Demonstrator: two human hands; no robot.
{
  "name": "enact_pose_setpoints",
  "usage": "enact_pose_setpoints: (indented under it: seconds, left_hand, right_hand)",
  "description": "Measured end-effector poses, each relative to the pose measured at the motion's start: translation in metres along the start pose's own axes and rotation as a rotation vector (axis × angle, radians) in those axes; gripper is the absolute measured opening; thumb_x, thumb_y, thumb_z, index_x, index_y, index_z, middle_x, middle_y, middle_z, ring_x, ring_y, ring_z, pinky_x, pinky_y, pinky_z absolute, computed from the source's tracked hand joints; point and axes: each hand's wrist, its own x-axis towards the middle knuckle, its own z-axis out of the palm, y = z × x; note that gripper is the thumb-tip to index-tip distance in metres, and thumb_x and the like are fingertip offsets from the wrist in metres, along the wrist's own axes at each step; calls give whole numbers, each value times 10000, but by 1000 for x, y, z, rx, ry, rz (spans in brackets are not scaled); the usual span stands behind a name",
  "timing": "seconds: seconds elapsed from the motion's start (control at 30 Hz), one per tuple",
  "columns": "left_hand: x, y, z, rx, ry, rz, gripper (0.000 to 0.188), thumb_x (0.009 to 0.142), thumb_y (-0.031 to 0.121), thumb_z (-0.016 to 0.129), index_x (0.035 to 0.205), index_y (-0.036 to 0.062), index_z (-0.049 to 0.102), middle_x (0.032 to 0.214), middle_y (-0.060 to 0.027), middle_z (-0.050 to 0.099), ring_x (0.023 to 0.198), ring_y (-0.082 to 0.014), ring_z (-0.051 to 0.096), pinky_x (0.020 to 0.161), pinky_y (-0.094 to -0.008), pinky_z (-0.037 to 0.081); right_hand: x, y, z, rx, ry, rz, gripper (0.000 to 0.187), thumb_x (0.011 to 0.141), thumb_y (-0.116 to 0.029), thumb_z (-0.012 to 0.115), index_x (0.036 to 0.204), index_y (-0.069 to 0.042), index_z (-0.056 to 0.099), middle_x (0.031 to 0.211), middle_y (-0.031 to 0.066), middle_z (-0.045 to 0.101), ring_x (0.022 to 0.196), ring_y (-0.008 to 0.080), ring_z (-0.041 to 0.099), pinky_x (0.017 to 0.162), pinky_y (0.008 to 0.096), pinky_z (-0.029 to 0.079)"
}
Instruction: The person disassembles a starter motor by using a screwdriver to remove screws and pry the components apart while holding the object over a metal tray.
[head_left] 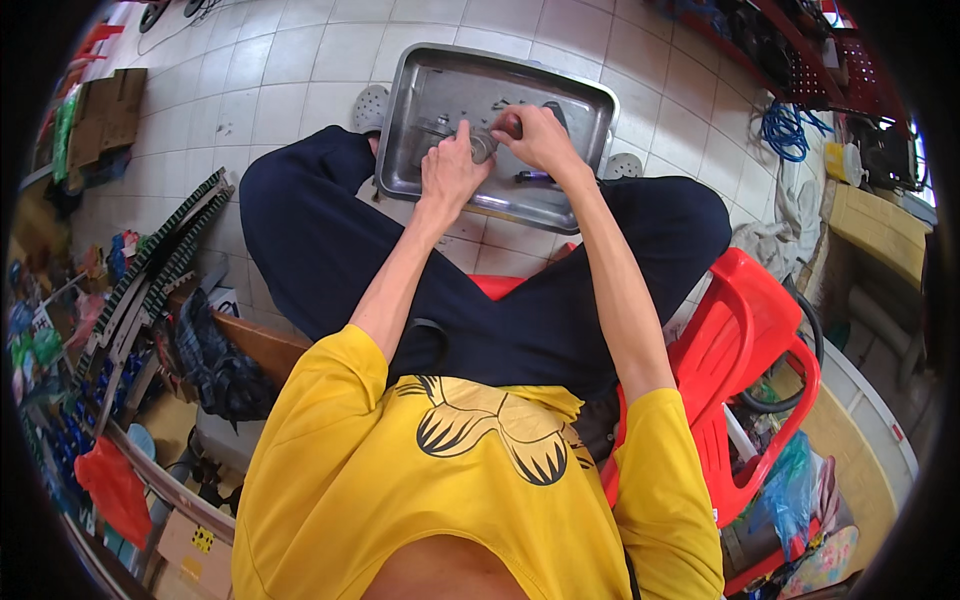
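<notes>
Over a shallow metal tray point(420, 70), my left hand point(452, 172) is closed round a grey metal part with a round end point(483, 147). My right hand point(541, 140) is bent at the wrist, its fingertips pinched together at the right side of that round end. Whatever lies between those fingertips is too small and hidden to name. Beside the left fingers a grey metal piece point(437, 126) shows in the tray. A dark tool with a purple part point(533, 177) lies below my right hand. Small dark bits point(502, 103) and a dark flat piece point(555, 113) are near the far side.
The tray stands on a tiled floor point(290, 90) between my bent legs. A red plastic chair point(735, 330) is close on my right. Coiled blue cable point(785, 132) lies farther right. Long dark strips point(165, 240) and a cardboard box point(105, 115) stand to the left.
</notes>
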Motion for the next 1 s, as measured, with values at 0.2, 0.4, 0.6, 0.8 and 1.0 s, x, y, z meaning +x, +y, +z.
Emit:
enact_pose_setpoints:
  seconds: [0.2,0.4,0.6,0.8,1.0]
  left_hand:
    - [6,4,-3,-2,-11,-54,560,803,361,829,1126,6,539,912,-267,735,887,-476,721,772,-553,580]
    - [7,3,-3,-31,-11,-82,610,782,401,849,1114,4,526,878,-275,730,878,-491,713,758,-552,573]
    - [8,4,-3,-15,-20,-86,607,776,395,851,1113,7,528,873,-271,732,873,-482,720,764,-549,580]
    - [9,5,0,-15,-22,-74,594,778,395,845,1100,13,523,870,-269,733,870,-480,721,757,-553,580]
    - [9,6,0,-20,-9,-78,589,782,397,835,1101,15,520,862,-274,729,870,-486,718,754,-564,575]
  right_hand:
    - [2,6,5,-34,7,42,193,864,-227,780,1042,-152,772,963,156,753,953,402,713,824,493,570]
    - [4,9,13,-75,31,58,169,858,-216,774,1005,-133,770,929,180,749,917,420,716,793,505,569]
    - [4,10,15,-77,52,43,153,855,-209,776,971,-110,767,896,182,750,897,422,718,774,499,569]
    - [4,15,26,-118,74,30,143,866,-217,774,949,-103,747,888,176,750,897,422,720,766,511,568]
    - [5,17,24,-83,103,29,238,856,-302,808,951,-100,724,875,160,750,893,417,720,755,504,569]
